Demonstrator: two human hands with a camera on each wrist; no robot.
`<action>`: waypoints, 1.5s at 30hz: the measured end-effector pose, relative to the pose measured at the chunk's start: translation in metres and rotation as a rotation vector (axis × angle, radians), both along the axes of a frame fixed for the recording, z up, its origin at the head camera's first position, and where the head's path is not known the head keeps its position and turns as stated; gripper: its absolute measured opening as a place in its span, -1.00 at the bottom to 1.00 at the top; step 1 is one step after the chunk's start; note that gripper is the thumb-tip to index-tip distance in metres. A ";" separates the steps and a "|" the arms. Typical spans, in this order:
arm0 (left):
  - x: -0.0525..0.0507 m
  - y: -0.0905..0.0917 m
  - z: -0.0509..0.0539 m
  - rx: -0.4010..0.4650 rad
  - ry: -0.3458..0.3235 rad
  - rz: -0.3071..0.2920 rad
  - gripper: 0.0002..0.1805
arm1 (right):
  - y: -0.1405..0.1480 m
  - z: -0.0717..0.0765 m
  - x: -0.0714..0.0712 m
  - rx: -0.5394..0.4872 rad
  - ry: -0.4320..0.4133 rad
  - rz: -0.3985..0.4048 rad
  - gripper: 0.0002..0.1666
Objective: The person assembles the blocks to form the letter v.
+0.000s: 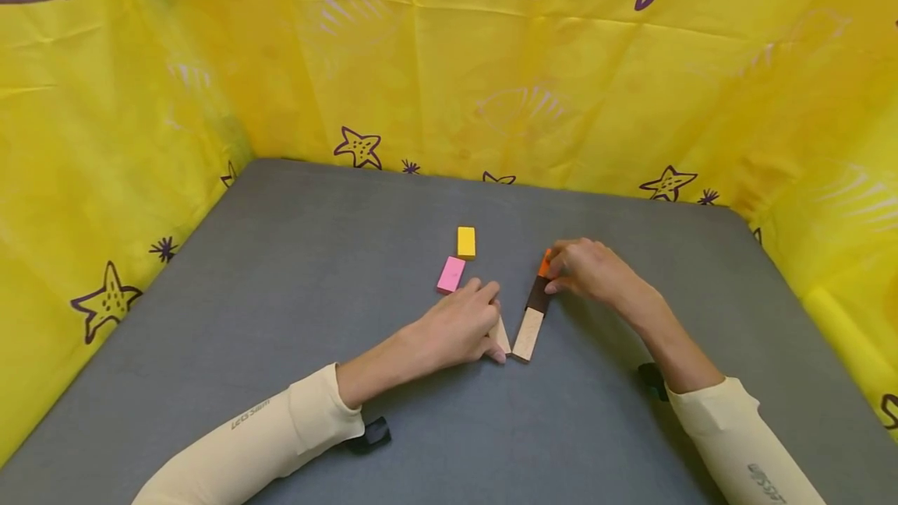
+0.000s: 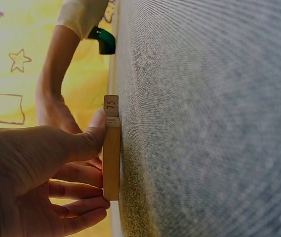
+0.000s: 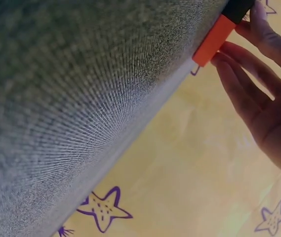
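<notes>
My left hand pinches a light wooden block between thumb and fingertips. In the left wrist view, that block is seen edge-on, its end marked 50, with another block end marked 75 beyond it. A second light block meets its near end, so the two form a V. Above this second block, a dark brown block and an orange block continue in a slanting row. My right hand has its fingers at the orange block and its thumb by the brown one; in the right wrist view, fingertips touch the orange block.
A pink block lies just beyond my left hand, with a yellow block behind it. The grey table is bordered by yellow cloth printed with starfish.
</notes>
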State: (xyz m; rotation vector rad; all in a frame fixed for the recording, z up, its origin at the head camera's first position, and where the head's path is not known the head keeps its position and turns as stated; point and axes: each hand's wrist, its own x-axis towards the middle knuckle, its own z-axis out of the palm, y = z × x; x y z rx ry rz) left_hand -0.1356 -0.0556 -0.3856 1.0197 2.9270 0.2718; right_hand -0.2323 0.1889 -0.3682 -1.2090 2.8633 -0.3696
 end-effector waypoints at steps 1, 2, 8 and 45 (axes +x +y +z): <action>0.000 0.000 0.000 -0.003 -0.002 0.002 -0.53 | 0.000 0.000 0.000 -0.003 -0.002 -0.001 -0.82; 0.000 0.000 0.001 -0.006 -0.002 0.004 -0.53 | -0.001 0.000 -0.001 -0.005 -0.003 -0.002 -0.83; 0.000 0.001 0.002 -0.019 -0.019 0.001 -0.49 | 0.000 -0.001 -0.002 -0.005 0.013 0.003 -0.82; -0.083 -0.063 0.059 -0.065 -0.298 -0.070 -0.51 | 0.001 -0.001 0.000 -0.044 0.011 0.024 -0.84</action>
